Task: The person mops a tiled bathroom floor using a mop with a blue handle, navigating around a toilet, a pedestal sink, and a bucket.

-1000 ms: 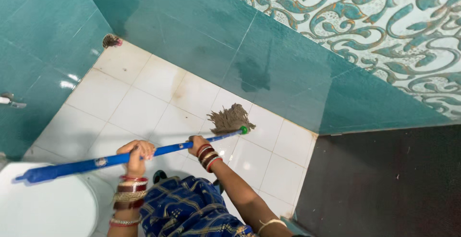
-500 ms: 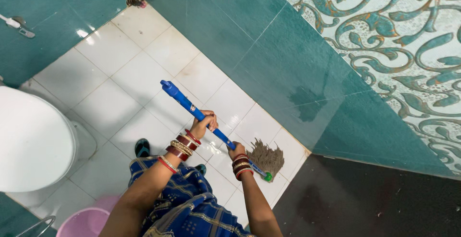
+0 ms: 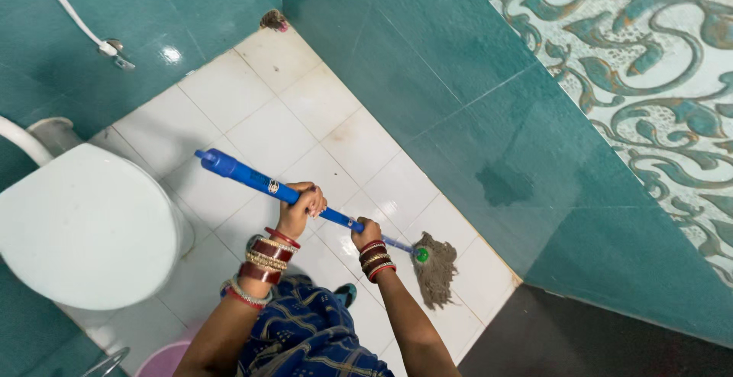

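Both sets of fingers are clamped round the blue mop handle (image 3: 279,190), the left hand (image 3: 300,205) higher up, the right hand (image 3: 368,233) lower, near the brown mop head (image 3: 437,268) resting on the white tiled floor (image 3: 259,125). A white toilet (image 3: 84,228) sits close by on the left; the teal wall (image 3: 458,102) hems in the right, and a pink bucket (image 3: 164,362) stands near the feet.

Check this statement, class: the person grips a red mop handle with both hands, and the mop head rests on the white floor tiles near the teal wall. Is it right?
Not quite. The mop handle is blue, not red, as the head view shows. The rest stands: left hand and right hand grip it, and the mop head rests on the white floor tiles near the teal wall.
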